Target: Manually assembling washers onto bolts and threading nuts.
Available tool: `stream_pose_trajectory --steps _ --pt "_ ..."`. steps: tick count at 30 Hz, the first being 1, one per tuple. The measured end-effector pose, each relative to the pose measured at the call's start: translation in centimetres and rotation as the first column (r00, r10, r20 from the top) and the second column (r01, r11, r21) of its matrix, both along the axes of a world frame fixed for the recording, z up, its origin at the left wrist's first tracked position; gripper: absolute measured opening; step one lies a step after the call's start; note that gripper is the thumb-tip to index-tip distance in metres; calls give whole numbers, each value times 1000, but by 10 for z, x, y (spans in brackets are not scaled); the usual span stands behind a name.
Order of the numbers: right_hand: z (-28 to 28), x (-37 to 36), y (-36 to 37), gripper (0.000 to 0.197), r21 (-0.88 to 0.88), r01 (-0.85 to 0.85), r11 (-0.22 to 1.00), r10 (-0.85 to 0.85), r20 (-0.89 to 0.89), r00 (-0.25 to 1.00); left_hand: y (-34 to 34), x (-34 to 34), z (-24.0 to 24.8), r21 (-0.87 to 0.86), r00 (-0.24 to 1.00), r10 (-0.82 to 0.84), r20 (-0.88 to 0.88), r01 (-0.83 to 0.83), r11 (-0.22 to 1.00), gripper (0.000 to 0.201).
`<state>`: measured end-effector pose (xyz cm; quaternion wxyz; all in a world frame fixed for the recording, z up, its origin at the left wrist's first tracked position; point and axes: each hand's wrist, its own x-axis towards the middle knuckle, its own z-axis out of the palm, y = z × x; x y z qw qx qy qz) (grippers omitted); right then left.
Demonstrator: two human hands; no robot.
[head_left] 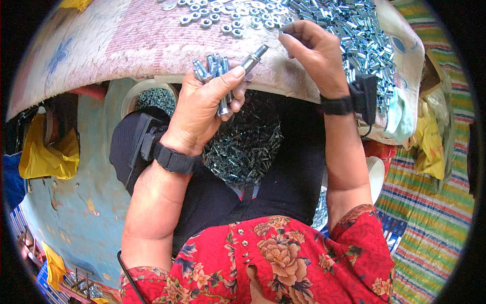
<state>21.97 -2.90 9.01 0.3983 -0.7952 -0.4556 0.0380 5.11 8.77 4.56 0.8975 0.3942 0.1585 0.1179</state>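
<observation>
My left hand (200, 104) is closed around several metal sleeve anchor bolts (216, 66), threaded ends mostly up. One bolt with a sleeve on it (254, 59) sticks out past the thumb, tilted up to the right. Higher and to the right, my right hand (316, 53) has its thumb and fingertips pinched together over the cloth. Whatever is in that pinch is too small to make out. Just left of those fingertips, loose washers or nuts (236, 24) lie scattered. Beside the right wrist, a heap of short metal sleeves (367, 50) covers the table's right side.
The table has a pink and white padded cloth (147, 45). Dark metal pieces (248, 152) lie piled between my legs. A white bucket (132, 101) of small metal parts stands beyond my left knee. Yellow bags (50, 152) hang left; striped sheeting (425, 218) spreads at right.
</observation>
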Motion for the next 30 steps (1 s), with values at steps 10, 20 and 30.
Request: stream_pose_trajectory --steps 10,20,30 --pt "16 -27 -6 20 181 -351 919 387 -237 891 1 -3 2 -13 993 -70 92 71 997 13" --pt "19 -36 -7 21 -113 -207 972 234 331 914 0 -4 2 293 997 -30 77 6 956 14" --pt "-12 -77 9 56 345 167 924 -320 455 831 -11 -2 9 268 990 -57 131 20 963 12"
